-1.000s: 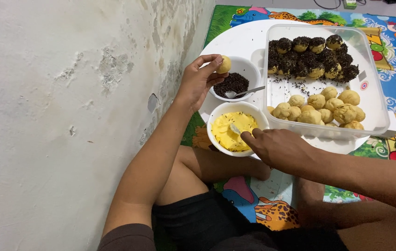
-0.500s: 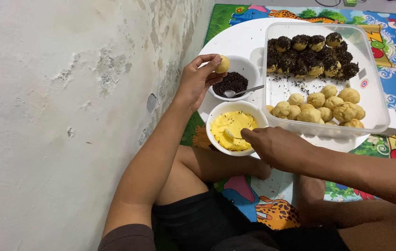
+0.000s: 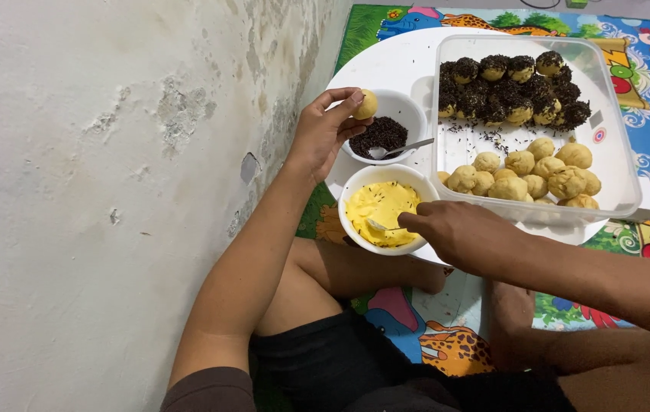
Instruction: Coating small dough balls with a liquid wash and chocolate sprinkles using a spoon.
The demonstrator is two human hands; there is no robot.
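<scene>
My left hand holds a small pale dough ball between fingertips, just above the rim of a white bowl of dark chocolate sprinkles with a spoon lying in it. My right hand grips a small utensil dipped into a white bowl of yellow cream. A clear plastic box holds several sprinkle-coated balls at the far end and several plain balls nearer me.
Everything rests on a round white low table over a colourful play mat. A peeling white wall runs along the left. My crossed legs lie under the table's near edge.
My right hand has shifted slightly within the yellow cream bowl. The left hand keeps the dough ball at the sprinkle bowl's rim.
</scene>
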